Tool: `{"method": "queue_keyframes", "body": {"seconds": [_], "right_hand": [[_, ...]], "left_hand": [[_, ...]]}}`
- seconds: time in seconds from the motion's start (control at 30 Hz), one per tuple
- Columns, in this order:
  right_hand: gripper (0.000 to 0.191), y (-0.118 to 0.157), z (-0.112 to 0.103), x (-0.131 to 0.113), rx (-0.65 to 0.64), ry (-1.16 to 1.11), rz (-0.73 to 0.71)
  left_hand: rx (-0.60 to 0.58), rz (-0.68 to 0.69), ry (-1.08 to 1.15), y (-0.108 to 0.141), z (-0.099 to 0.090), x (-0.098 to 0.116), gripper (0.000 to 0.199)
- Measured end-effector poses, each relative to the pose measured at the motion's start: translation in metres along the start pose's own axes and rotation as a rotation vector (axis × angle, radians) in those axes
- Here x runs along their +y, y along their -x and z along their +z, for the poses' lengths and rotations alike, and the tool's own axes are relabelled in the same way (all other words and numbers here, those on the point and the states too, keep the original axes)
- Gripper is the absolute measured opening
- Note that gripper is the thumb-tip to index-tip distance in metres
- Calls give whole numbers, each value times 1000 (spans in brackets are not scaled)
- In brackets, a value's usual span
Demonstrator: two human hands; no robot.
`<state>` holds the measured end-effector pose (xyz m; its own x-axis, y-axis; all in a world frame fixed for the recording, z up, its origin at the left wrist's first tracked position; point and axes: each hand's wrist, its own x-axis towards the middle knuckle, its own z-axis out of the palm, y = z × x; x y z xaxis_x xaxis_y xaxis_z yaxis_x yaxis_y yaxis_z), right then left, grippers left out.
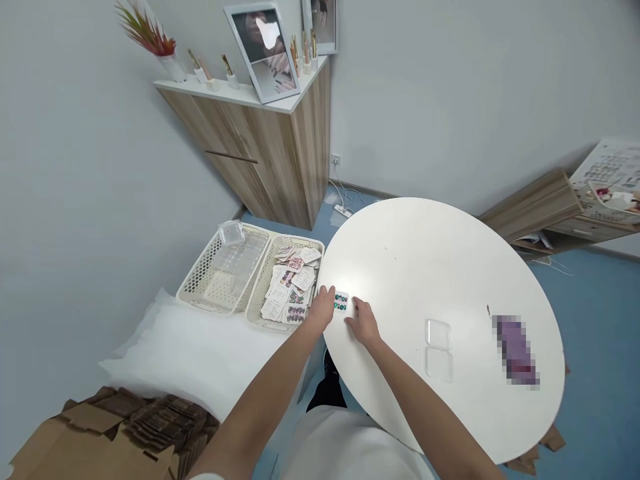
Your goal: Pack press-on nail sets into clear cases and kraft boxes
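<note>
A small white card of press-on nails (341,302), with green and dark nails in rows, is at the left edge of the round white table (400,253). My left hand (323,307) pinches the card by its left side. Just right of the card is my right hand (365,323), its thumb and forefinger apart and nothing visible between them. An opened clear plastic case (439,335) lies on the table farther right, its two halves unfolded flat.
Left of the table, one basket (254,303) holds many nail cards (285,293); another basket (193,283) holds clear cases (233,257). Folded cardboard boxes (65,440) fill the lower left. A blurred purple item (517,350) lies on the table's right. A wooden cabinet (280,160) stands behind.
</note>
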<state>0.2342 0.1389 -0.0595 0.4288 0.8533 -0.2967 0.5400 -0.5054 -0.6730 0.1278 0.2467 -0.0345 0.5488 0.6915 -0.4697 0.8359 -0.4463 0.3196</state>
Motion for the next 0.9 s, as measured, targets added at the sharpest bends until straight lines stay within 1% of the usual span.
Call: {"method": "queue_keyframes", "body": {"seconds": [0.13,0.3,0.4,0.5,0.6,0.73,0.8,0.9], "right_hand": [[62,-13,4,-9,5,104,46],[56,-17,4,-12,-22,141,44],[54,-13,4,-11,-8,88,26],[57,-5,4,-7,-23,-31,-15],[63,8,-2,1,-50,-130,-66],[66,30,-22,20,-55,-168,-129],[65,45,-35,34,-48,-170,-144],[63,73,-57,57,-8,-168,-161]], "left_hand": [[-14,28,67,1,0,-3,50],[-1,12,141,2,5,-5,51],[65,45,145,7,10,-5,54],[141,103,159,14,15,-4,55],[160,160,218,25,19,0,55],[115,256,308,45,24,14,63],[84,301,345,57,28,28,66],[56,351,376,75,37,56,69]]}}
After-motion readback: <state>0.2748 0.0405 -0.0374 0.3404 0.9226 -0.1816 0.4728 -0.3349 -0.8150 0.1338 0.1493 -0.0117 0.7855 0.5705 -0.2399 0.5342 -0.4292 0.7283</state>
